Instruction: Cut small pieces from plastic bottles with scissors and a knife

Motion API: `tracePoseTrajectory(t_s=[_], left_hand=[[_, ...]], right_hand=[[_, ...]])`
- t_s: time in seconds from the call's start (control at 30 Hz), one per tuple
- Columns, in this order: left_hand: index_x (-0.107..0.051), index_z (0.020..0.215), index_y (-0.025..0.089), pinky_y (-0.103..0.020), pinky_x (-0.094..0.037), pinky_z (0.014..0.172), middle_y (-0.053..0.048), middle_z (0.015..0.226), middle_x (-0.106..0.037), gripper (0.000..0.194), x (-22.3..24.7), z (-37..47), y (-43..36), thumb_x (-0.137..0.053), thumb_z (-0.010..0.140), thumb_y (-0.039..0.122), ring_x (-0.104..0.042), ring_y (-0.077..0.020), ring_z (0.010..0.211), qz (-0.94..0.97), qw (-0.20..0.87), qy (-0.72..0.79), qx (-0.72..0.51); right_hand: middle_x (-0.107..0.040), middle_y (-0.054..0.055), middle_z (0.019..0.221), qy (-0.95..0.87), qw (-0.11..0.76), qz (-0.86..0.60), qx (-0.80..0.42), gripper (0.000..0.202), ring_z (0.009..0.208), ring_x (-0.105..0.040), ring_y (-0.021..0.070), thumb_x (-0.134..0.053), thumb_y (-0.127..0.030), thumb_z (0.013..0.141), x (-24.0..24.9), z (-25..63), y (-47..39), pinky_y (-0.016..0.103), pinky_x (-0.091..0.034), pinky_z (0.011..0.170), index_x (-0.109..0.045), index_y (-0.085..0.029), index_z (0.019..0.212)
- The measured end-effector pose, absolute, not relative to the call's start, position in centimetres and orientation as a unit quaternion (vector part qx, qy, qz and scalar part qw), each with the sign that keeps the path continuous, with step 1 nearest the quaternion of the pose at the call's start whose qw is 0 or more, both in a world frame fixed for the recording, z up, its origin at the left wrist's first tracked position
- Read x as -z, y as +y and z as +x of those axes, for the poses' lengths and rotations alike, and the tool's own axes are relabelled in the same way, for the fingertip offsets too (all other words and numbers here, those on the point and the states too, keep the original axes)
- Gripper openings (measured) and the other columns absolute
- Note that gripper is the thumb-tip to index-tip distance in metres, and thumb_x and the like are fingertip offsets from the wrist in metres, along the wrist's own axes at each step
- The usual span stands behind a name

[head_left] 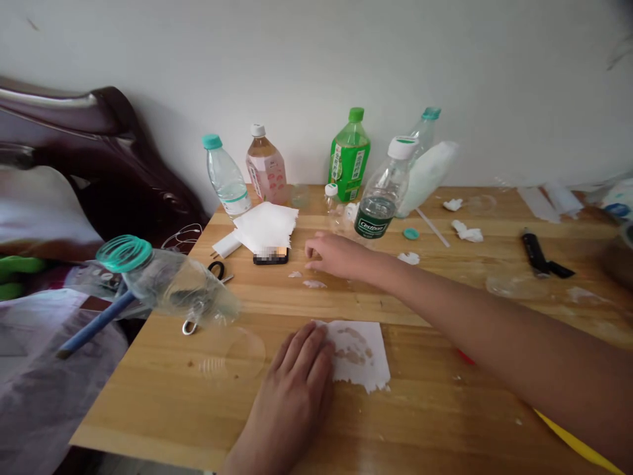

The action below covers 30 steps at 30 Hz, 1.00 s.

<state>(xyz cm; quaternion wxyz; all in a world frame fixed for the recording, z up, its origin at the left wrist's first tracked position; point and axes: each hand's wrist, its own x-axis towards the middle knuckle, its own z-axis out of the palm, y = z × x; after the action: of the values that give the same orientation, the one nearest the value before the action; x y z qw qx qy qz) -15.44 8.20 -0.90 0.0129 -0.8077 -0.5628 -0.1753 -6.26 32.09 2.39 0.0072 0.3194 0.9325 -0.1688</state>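
Note:
My left hand [301, 382] lies flat at the front of the wooden table, its fingertips over the left edge of a torn white paper piece [363, 353] with damp, see-through patches. Farther back, my right hand [329, 254] hovers or rests with curled fingers, pointing left; whether anything is between the fingers is hidden. Small paper scraps [314, 284] lie just below it. To its left, white paper sheets [267, 225] partly cover a black phone [270, 258]. A bottle with a dark green label [373, 218] stands behind my right wrist.
Bottles line the wall side, among them a green one [349, 158] and a pink one [267, 168]. A cut clear bottle [173, 280] lies at the left edge by scissors [216, 270]. A black object [535, 253] and crumpled tissue [467, 231] are at the right.

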Motion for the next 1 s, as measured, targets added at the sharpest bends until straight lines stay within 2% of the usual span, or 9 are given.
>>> tracePoseTrajectory(t_s=[0.13, 0.3, 0.43, 0.5, 0.67, 0.83, 1.0], left_hand=[[-0.061, 0.117, 0.014, -0.049, -0.057, 0.099, -0.013, 0.131, -0.065, 0.026, 0.9, -15.5, 8.2, -0.051, 0.093, 0.011, -0.058, -0.0312, 0.127, -0.806, 0.007, -0.564, 0.179], [-0.061, 0.116, 0.014, -0.050, -0.056, 0.100, -0.013, 0.132, -0.065, 0.026, 1.0, -15.5, 8.2, -0.052, 0.092, 0.011, -0.058, -0.0312, 0.127, -0.805, 0.004, -0.566, 0.179], [-0.061, 0.117, 0.014, -0.050, -0.056, 0.100, -0.013, 0.132, -0.065, 0.026, 1.1, -15.5, 8.1, -0.051, 0.093, 0.011, -0.058, -0.0312, 0.127, -0.805, 0.008, -0.563, 0.186], [-0.062, 0.116, 0.015, -0.050, -0.056, 0.100, -0.012, 0.131, -0.065, 0.025, 1.0, -15.5, 8.1, -0.051, 0.093, 0.012, -0.059, -0.0311, 0.126, -0.804, 0.007, -0.564, 0.186], [-0.062, 0.116, 0.015, -0.050, -0.055, 0.100, -0.012, 0.131, -0.065, 0.026, 1.0, -15.5, 8.1, -0.054, 0.091, 0.012, -0.058, -0.0319, 0.126, -0.804, 0.001, -0.565, 0.186], [-0.061, 0.116, 0.015, -0.050, -0.055, 0.101, -0.012, 0.131, -0.065, 0.027, 1.0, -15.6, 8.1, -0.055, 0.090, 0.011, -0.058, -0.0316, 0.127, -0.801, -0.008, -0.566, 0.195], [-0.061, 0.115, 0.015, -0.049, -0.054, 0.102, -0.012, 0.130, -0.065, 0.025, 0.9, -15.5, 8.1, -0.054, 0.091, 0.012, -0.057, -0.0307, 0.127, -0.801, -0.018, -0.565, 0.196]], right_hand=[[-0.064, 0.008, 0.111, 0.941, 0.065, 0.298, 0.150, 0.017, 0.083, -0.060, 0.0162, -0.073, -0.029, 0.085, -3.7, -6.6, 32.4, 0.025, -0.033, 0.062, -0.069, -0.019, 0.097], [-0.065, 0.008, 0.114, 0.950, 0.110, 0.264, 0.129, 0.017, 0.086, -0.061, 0.0160, -0.066, -0.020, 0.087, -4.5, -6.8, 32.8, 0.025, -0.035, 0.064, -0.069, -0.017, 0.103], [-0.068, 0.010, 0.108, 0.955, 0.145, 0.235, 0.107, 0.017, 0.085, -0.062, 0.0178, -0.062, -0.012, 0.085, -4.9, -7.5, 33.1, 0.026, -0.035, 0.064, -0.070, -0.014, 0.099], [-0.068, 0.012, 0.107, 0.957, 0.153, 0.229, 0.093, 0.017, 0.084, -0.062, 0.0183, -0.060, -0.012, 0.085, -5.2, -7.9, 33.2, 0.027, -0.035, 0.063, -0.070, -0.013, 0.099], [-0.066, 0.013, 0.117, 0.959, 0.133, 0.241, 0.059, 0.028, 0.092, -0.061, 0.0196, -0.049, -0.009, 0.091, -5.9, -8.3, 33.4, 0.027, -0.035, 0.065, -0.063, -0.013, 0.115], [-0.070, 0.014, 0.104, 0.948, 0.191, 0.250, 0.044, 0.020, 0.084, -0.062, 0.0224, -0.063, -0.013, 0.083, -6.4, -8.1, 33.8, 0.029, -0.032, 0.060, -0.070, -0.011, 0.102], [-0.072, 0.009, 0.103, 0.943, 0.215, 0.244, 0.064, 0.023, 0.082, -0.063, 0.0191, -0.069, -0.027, 0.085, -6.1, -8.5, 34.1, 0.027, -0.033, 0.059, -0.072, -0.015, 0.104]])
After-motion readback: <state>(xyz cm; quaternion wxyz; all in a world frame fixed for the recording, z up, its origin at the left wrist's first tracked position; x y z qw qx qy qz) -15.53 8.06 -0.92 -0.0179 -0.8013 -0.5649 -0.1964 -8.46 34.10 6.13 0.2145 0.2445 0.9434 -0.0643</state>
